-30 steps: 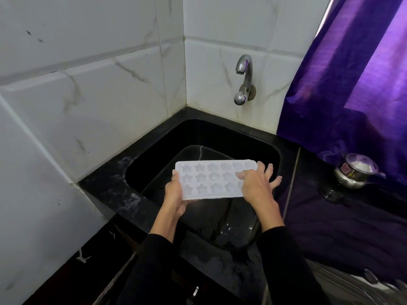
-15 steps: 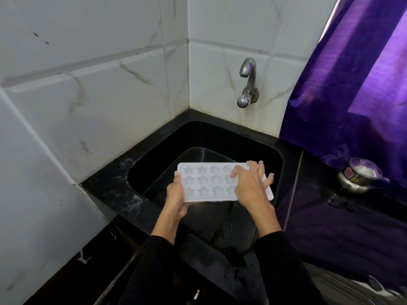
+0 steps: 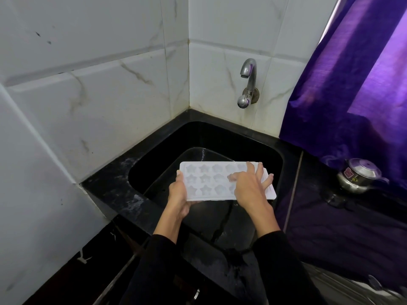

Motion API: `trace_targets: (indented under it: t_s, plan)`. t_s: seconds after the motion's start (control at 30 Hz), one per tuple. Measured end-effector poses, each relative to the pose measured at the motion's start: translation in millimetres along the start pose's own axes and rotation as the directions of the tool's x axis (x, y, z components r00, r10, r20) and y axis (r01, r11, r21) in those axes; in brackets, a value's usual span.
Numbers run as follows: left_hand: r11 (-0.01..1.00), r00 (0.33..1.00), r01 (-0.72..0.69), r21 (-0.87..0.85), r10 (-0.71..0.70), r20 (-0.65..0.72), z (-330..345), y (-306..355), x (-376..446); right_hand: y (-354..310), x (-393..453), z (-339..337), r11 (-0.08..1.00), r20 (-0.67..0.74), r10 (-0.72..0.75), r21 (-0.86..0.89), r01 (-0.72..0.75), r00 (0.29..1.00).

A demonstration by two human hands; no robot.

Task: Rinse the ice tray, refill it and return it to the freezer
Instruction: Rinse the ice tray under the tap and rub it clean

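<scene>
Left hand (image 3: pixel 178 195) grips ice tray (image 3: pixel 211 181) end; right hand (image 3: pixel 248 188) spread flat on it

The steel pot (image 3: pixel 359 177) bears a red label (too small to read).

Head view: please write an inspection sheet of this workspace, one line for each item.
Surface: black counter with pale smears, around a black sink; no water seen running.
Job's things: white ice tray with star-shaped cells, held roughly level over the sink; tap on the tiled wall behind, its spout not over the tray.
Clutter: small steel pot with lid on the counter at the right.
Grips: left hand holds the tray's left end; right hand lies on top of its right part, fingers spread.
Cables: nothing seen.
Surroundings: white marbled tiles; purple curtain at the right.
</scene>
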State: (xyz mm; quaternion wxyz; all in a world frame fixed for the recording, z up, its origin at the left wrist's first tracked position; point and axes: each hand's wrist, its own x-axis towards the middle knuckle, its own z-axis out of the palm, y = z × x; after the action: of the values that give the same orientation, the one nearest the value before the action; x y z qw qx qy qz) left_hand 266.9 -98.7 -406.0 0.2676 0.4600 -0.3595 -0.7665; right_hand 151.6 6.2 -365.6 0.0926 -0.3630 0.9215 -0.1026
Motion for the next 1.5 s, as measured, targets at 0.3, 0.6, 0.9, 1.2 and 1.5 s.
trace_targets:
  t_s: [0.3, 0.6, 0.9, 1.2, 1.5]
  plan:
    - [1.000, 1.000, -0.002, -0.015, 0.003, 0.004, 1.0, -1.1, -1.6, -0.3, -1.2, -0.3, 1.000, -0.012, 0.021, 0.013, -0.021, 1.000]
    - [1.000, 1.000, 0.002, 0.003, -0.002, -0.003, -0.5, -1.2, -0.8, 4.7, -1.0, 2.1, 0.999, -0.001, 0.013, 0.031, -0.013, 1.000]
    - [1.000, 1.000, 0.013, -0.003, -0.013, -0.005, -1.3, -3.9, 1.3, 6.5, -1.5, 4.7, 1.000, 0.002, 0.022, 0.009, -0.022, 1.000]
    - [1.000, 1.000, 0.001, 0.001, -0.001, -0.012, 1.1, -6.2, 2.5, 5.8, -3.0, 1.5, 1.000, 0.010, -0.007, -0.002, 0.007, 1.000]
    - [0.999, 1.000, -0.017, 0.031, 0.017, -0.016, 1.1, -6.1, 6.2, 3.4, 1.7, 1.9, 0.991, -0.104, -0.081, 0.097, 0.091, 0.991]
